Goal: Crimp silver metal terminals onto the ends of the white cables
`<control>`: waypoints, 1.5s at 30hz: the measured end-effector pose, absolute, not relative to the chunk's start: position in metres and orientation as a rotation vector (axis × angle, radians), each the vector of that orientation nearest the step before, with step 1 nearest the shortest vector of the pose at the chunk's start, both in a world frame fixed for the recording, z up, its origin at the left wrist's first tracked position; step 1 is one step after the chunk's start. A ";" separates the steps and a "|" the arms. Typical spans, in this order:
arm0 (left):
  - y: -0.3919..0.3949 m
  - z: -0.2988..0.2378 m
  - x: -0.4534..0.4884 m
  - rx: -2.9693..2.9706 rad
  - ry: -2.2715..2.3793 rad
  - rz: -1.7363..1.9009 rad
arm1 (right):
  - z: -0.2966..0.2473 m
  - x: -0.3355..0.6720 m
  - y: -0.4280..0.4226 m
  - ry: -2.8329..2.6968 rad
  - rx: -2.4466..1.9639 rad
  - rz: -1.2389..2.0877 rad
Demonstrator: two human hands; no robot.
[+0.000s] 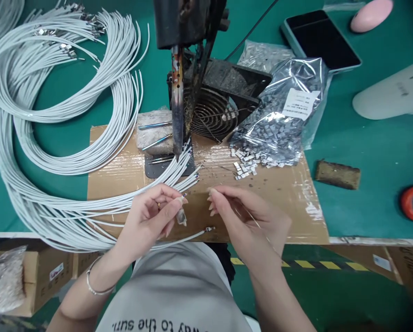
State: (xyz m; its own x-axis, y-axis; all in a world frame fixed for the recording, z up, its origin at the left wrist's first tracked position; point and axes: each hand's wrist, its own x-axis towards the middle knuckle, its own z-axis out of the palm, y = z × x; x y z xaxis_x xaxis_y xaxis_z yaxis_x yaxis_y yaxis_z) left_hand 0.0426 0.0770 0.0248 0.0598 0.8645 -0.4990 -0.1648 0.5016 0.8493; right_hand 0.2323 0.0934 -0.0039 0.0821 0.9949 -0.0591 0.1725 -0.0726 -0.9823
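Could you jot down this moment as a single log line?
left hand: pinching white cable end | right hand: holding thin wire | metal pieces: loose on cardboard

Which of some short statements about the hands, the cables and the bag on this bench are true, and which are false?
1. The left hand pinches a white cable end. True.
2. The right hand rests inside the bag of metal parts. False: it is over the cardboard sheet, apart from the bag.
3. White cables lie looped on the left. True.
4. The phone lies on the cardboard. False: it lies on the green mat.
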 end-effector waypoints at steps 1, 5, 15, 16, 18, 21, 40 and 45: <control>0.077 0.025 0.042 0.705 1.279 0.883 | -0.002 0.231 0.094 -1.266 -1.397 1.141; 0.078 0.026 0.038 0.720 1.282 0.876 | 0.003 0.225 0.094 -1.257 -1.309 1.290; 0.078 0.029 0.044 0.852 1.330 0.985 | 0.011 0.214 0.097 -1.131 -1.140 1.544; 0.078 0.029 0.045 0.855 1.345 0.992 | 0.011 0.214 0.097 -1.122 -1.136 1.546; 0.078 0.029 0.045 0.866 1.368 1.005 | 0.011 0.213 0.097 -1.102 -1.129 1.549; 0.076 0.028 0.046 0.892 1.378 1.026 | 0.010 0.213 0.098 -1.071 -1.112 1.569; 0.074 0.030 0.032 1.050 1.333 0.896 | 0.009 0.214 0.098 -1.061 -1.133 1.574; 0.077 0.031 0.032 0.973 1.338 0.866 | 0.008 0.216 0.098 -1.140 -1.109 1.622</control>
